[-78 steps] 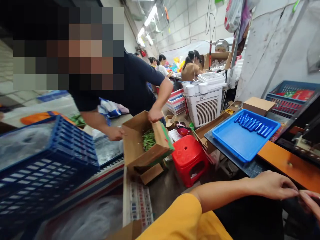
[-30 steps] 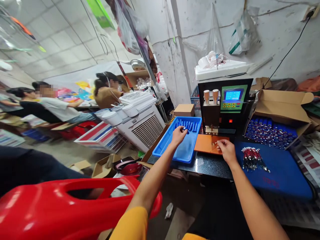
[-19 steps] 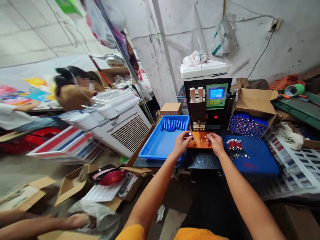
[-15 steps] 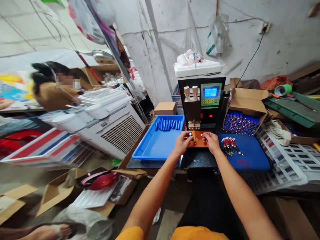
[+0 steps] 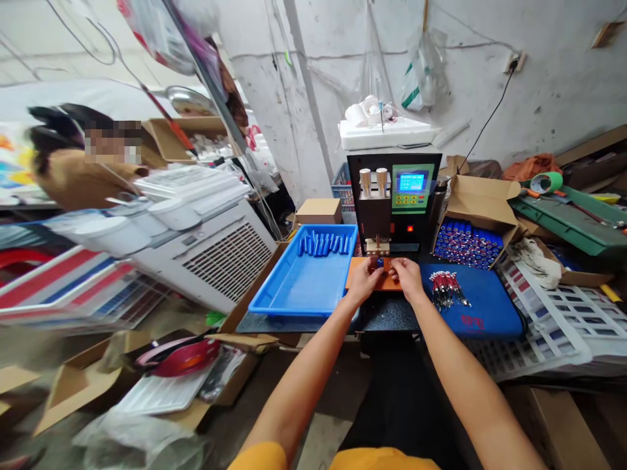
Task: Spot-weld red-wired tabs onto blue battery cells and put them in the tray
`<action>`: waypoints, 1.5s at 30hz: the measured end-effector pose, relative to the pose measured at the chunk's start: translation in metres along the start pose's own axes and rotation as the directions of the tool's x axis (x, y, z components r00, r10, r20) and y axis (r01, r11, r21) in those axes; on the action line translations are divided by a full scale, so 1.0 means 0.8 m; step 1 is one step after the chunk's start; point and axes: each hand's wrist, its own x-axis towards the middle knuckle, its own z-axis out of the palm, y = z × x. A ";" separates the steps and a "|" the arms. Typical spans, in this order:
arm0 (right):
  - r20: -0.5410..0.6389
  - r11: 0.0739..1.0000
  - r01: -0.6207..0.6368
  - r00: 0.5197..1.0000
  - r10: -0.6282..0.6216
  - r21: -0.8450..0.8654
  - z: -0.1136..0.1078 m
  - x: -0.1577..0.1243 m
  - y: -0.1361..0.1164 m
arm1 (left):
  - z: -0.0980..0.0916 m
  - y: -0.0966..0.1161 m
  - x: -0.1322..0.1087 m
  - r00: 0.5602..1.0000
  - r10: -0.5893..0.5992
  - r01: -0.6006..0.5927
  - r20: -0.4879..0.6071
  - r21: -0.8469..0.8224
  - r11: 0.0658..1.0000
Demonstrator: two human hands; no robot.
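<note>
My left hand [image 5: 365, 279] is closed on a small blue cylinder [image 5: 380, 262], whose end shows between my hands just below the metal tips of a black machine [image 5: 368, 220] with a lit screen. My right hand [image 5: 405, 275] is pinched close beside it, over the orange plate [image 5: 351, 277]; what its fingertips hold is too small to make out. Left of them, a blue tray [image 5: 298, 284] bears a row of blue cylinders [image 5: 321, 245] along its far side. Several red and white wired pieces [image 5: 447, 287] lie on a blue pouch [image 5: 490, 303] to the right.
An open cardboard box [image 5: 482, 189] of blue cylinders stands right of the machine, near a white plastic crate [image 5: 553, 326]. A white slatted appliance [image 5: 228, 261] is at the left, with a person [image 5: 73, 163] beyond it. Open boxes lie on the floor.
My hands have come closer together, and the blue cylinder has moved right to below the machine's tips. The camera view has shifted slightly.
</note>
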 end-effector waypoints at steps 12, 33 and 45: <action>0.035 0.969 0.206 0.979 -0.203 -0.135 0.023 0.018 0.009 | 0.001 -0.012 -0.002 0.997 0.057 -0.060 -0.055 -0.052 0.997; 0.000 0.931 0.247 0.967 -0.256 -0.269 0.027 0.009 0.009 | 0.000 -0.006 -0.004 0.997 0.064 -0.066 -0.042 -0.058 0.996; -0.008 0.923 0.240 0.967 -0.255 -0.301 0.028 0.005 0.005 | 0.001 -0.007 -0.006 0.998 0.049 -0.051 -0.044 -0.056 0.997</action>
